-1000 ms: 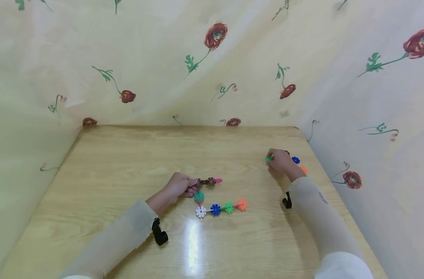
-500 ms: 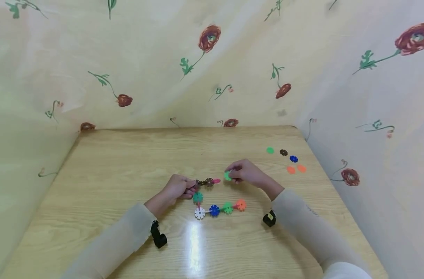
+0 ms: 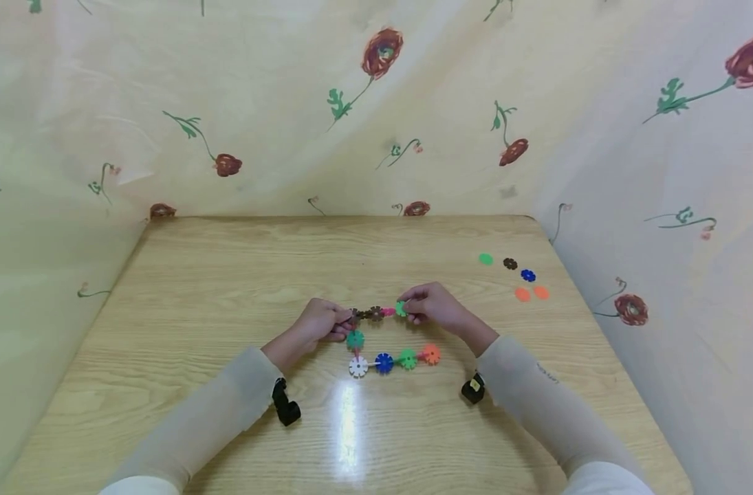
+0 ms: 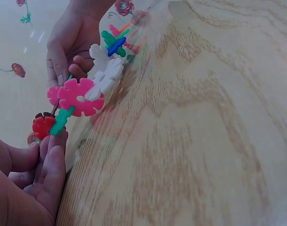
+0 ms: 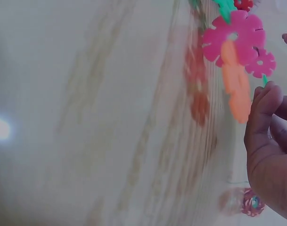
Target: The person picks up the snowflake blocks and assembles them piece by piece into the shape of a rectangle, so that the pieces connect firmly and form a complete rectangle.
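Light glare [image 3: 348, 426] streaks a pale wood-grain table [image 3: 227, 275] at bottom centre. Above it, mid-frame, a C-shaped chain of multicoloured notched plastic discs [image 3: 384, 363] has its upper-left corner pinched in the left hand [image 3: 322, 320]. The right hand [image 3: 434, 307] pinches a bright-green notched plastic disc [image 3: 401, 309] at the chain's pink end [image 3: 388, 312], apparently to join it; that calls for aligned slots and a firm push. Five loose discs [image 3: 528, 276] lie right, before pale, red-flowered walls [image 3: 289, 69].
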Demonstrator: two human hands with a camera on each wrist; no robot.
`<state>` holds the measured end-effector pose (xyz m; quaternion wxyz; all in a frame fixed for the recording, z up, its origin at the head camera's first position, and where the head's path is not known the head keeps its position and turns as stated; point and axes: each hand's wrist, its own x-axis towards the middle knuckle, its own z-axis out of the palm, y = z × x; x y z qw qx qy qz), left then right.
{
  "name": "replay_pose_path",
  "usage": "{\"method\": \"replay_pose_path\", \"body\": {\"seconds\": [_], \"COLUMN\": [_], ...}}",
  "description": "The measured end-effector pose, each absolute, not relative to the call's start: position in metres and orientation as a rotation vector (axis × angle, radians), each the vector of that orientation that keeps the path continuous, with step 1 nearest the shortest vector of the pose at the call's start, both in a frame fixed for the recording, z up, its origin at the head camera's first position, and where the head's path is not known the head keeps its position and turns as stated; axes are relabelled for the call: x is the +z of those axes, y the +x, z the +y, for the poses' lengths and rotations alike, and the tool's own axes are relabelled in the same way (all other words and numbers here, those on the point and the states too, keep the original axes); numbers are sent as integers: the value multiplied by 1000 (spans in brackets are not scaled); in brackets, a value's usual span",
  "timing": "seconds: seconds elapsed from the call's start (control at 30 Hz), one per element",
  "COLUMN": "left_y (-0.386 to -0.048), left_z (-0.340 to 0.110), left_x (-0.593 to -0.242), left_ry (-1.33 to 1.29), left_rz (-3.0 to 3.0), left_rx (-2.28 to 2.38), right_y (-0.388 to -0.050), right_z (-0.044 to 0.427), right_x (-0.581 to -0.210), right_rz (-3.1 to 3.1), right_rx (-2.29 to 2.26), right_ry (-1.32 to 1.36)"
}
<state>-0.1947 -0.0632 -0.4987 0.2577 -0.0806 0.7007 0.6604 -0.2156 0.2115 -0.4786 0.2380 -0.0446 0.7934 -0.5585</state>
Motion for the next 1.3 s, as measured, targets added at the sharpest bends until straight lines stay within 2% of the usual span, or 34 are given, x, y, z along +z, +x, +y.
{"method": "replay_pose_path", "body": {"seconds": [0.57,0.87,1.07,1.3], "left_y": [-195,-193,-192,-193], "left_z": [-60,-58,-58,-58], "left_x": [-499,-500,-497,-501], "left_ry": [-283,-279,-272,-246], "left_rz": [1887,1910,1906,1916], "left_rx": [1839,1852,1830,1818], "right_y": [-212,-214,-239,-284], "right_z": [196,200,249,332], "right_x": [-480,-478,-463,-452], "right_rz": [2236,2181,2413,2944], "right_rx": [-1608,-1573,-1205,-688], "right_ry": [16,-31,-173,-91]}}
